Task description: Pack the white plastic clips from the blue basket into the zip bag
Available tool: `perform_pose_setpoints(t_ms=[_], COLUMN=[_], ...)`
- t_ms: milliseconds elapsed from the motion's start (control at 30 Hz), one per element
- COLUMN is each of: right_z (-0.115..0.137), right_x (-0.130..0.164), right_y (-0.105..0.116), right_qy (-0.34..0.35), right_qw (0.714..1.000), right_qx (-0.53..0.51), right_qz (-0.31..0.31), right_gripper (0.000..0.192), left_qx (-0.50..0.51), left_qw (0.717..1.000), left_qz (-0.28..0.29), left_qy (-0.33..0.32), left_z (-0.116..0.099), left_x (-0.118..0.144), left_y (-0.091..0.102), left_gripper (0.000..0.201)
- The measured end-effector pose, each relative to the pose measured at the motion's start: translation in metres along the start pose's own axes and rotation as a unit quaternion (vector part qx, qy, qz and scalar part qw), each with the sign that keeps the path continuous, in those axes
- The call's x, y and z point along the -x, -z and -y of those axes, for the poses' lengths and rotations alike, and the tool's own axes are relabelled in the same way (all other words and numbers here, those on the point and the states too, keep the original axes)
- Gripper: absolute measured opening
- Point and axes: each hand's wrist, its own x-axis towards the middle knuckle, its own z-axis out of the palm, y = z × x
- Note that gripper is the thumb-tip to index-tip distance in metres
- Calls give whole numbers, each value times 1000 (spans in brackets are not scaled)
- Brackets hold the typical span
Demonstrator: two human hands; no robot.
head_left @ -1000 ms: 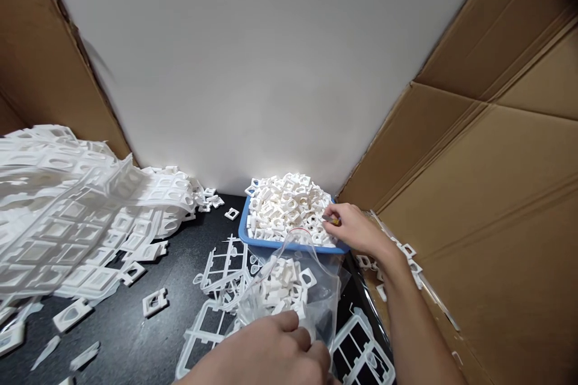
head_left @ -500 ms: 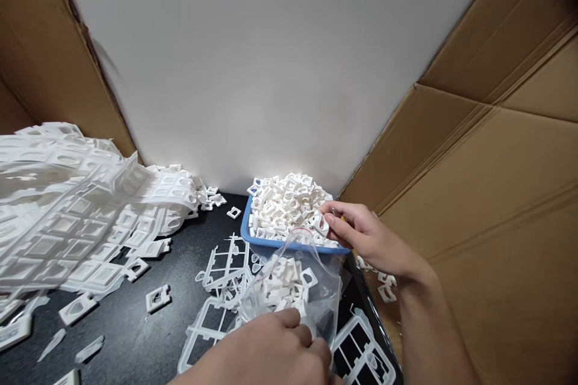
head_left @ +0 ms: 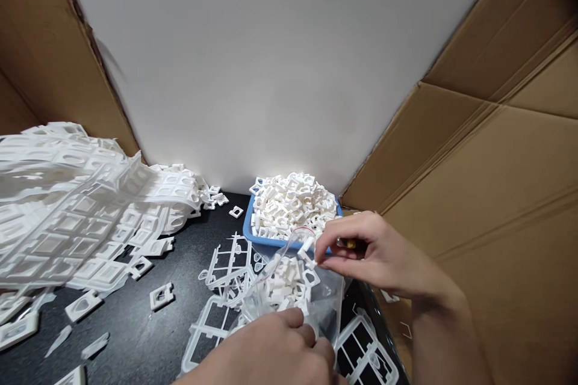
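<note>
My left hand [head_left: 280, 346] is closed on a clear zip bag [head_left: 329, 301], which stands with its mouth up and holds a heap of small white frame-shaped pieces [head_left: 286, 283]. Over the bag's mouth is my right hand [head_left: 374, 249], thumb and fingers curled. A small tool with a metal end and a yellow part [head_left: 347, 243] is tucked inside its palm; its kind is hidden. White pieces [head_left: 307, 251] are right at the right fingertips; whether they are gripped or dropping I cannot tell. Just behind the bag, a blue tub [head_left: 266, 242] is heaped with the same pieces.
Sheets of white moulded frames [head_left: 90, 210] pile up at the left of the black table [head_left: 130, 337]. Loose pieces [head_left: 161, 296] and translucent leftover frames [head_left: 212, 325] lie around the bag. A white panel [head_left: 271, 60] stands behind, with cardboard [head_left: 487, 204] at the right.
My right hand has come from the tub's right edge down toward me, with white pieces at its fingertips, to above the bag's mouth. The left hand stays on the bag.
</note>
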Motion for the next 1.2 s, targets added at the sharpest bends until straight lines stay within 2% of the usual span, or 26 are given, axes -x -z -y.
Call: perform_pose_setpoints(t_ms=[100, 167, 233, 300, 367, 467, 633, 733, 867, 1067, 1200], right_z=[3, 1, -7, -20, -37, -65, -98, -105, -109, -113, -99], right_x=[1, 3, 3, 1, -5, -18, -40, -47, -49, -51, -46], right_y=[2, 5, 10, 14, 15, 10, -14, -27, -32, -32, -21], right_qy=[-12, -40, -73, -100, -119, -129, -106, -98, -78, -35, -42], right_qw=[999, 995, 991, 992, 989, 980, 977, 971, 969, 976, 981], right_qx=[1, -5, 7, 42, 88, 135, 148, 172, 158, 148, 89], right_qz=[45, 93, 110, 70, 5, -68, -113, -133, -171, -158, -165], right_gripper=[7, 18, 28, 26, 21, 20, 15, 13, 18, 8, 11], left_qx=[-7, -11, -12, -10, -6, -6, -14, -21, -22, -19, -17], left_qw=[1000, 1000, 1000, 1000, 1000, 1000, 1000, 1000, 1000, 1000, 1000], left_qz=[4, 9, 10, 6, 4, 3, -3, 6, 0, 0, 7], left_qy=[2, 0, -5, -13, -13, -5, -9, -11, -16, -17, -25], left_z=[1, 1, 1, 1, 1, 1, 1, 2, 2, 3, 4], left_x=[-1, 0, 1, 2, 2, 1, 0, 1, 1, -1, 0], left_y=[0, 0, 1, 1, 1, 0, -1, 0, -2, -6, -4], left_gripper=[33, 32, 32, 32, 31, 31, 33, 33, 33, 32, 32])
